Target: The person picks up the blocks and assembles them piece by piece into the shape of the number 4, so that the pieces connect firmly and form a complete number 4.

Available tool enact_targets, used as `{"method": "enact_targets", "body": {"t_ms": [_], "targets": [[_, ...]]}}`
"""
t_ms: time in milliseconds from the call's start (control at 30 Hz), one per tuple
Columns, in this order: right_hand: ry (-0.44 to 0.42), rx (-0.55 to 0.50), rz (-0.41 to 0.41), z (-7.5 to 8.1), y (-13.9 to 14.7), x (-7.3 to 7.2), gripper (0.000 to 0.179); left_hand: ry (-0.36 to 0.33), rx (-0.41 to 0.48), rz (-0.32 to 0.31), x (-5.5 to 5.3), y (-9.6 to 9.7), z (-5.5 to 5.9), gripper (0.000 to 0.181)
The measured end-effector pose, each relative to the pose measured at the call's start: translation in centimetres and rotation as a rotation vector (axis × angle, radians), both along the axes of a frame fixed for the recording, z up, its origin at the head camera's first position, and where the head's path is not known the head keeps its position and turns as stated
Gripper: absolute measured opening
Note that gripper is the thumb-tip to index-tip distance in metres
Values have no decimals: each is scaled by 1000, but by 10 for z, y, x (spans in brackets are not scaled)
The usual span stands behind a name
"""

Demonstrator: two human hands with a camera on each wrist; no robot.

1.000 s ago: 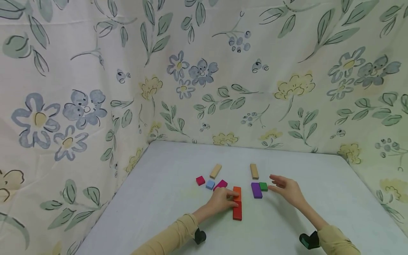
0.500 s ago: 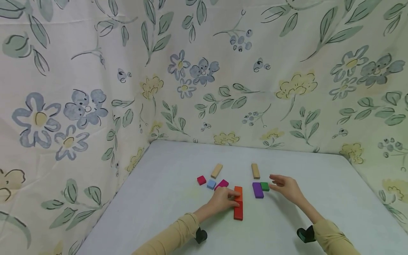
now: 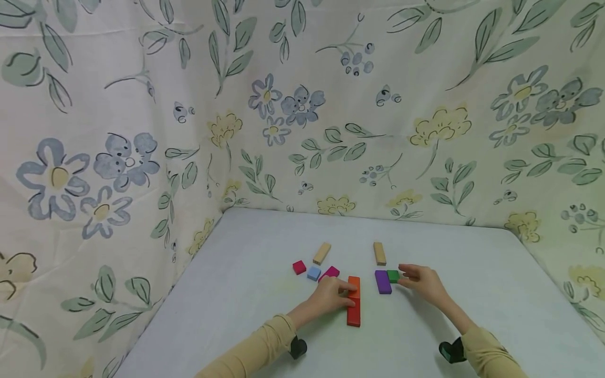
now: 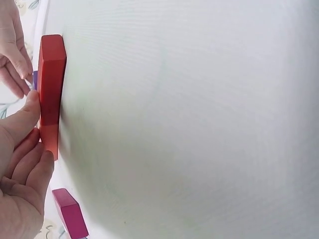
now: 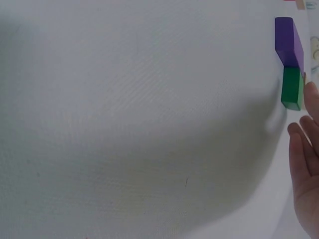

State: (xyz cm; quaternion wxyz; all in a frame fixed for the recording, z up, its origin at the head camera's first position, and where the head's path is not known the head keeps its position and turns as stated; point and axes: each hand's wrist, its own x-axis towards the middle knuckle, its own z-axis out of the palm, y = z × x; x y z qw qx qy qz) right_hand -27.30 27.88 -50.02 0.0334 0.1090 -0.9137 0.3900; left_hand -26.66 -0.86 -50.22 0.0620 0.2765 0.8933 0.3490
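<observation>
Near the middle of the table, an orange block (image 3: 354,283) and a red block (image 3: 353,315) lie end to end in a line. My left hand (image 3: 327,295) touches them from the left, thumb at the red one and fingers at the orange one. Part of the orange block is hidden by those fingers. Over to the right, a purple block (image 3: 383,282) lies beside a small green block (image 3: 393,276). My right hand (image 3: 424,282) hovers just right of the green block, fingers extended and holding nothing; in the right wrist view its fingertips (image 5: 293,130) are close to the green block.
Behind my left hand lie a magenta block (image 3: 332,272), a light blue cube (image 3: 314,273) and a crimson cube (image 3: 299,267). Farther back are two plain wooden blocks, one to the left (image 3: 322,253) and one to the right (image 3: 379,253). Floral cloth (image 3: 302,157) hangs around the white table (image 3: 264,231).
My right hand has lowered slightly and come a little closer to the green block. My left hand stays at the orange and red blocks, which have not visibly moved.
</observation>
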Motion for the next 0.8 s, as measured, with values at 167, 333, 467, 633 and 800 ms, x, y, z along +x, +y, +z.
{"method": "enact_targets", "body": {"t_ms": [167,333,467,633,800], "targets": [[1,3,9,-2,0,-1,45,19,-23,-24,-1,-1,2,35],[13,15,14,-5,-1,-3,43,37,-43,-36,-1,-1,4,35],[22,13,7,-7,-3,-3,43,31,-37,-36,-1,-1,4,35],[18,4,10,-7,-4,-3,44,22,-29,-30,-1,-1,4,35],[24,24,6,-8,-5,-4,42,11,-28,-30,-3,-1,3,35]]}}
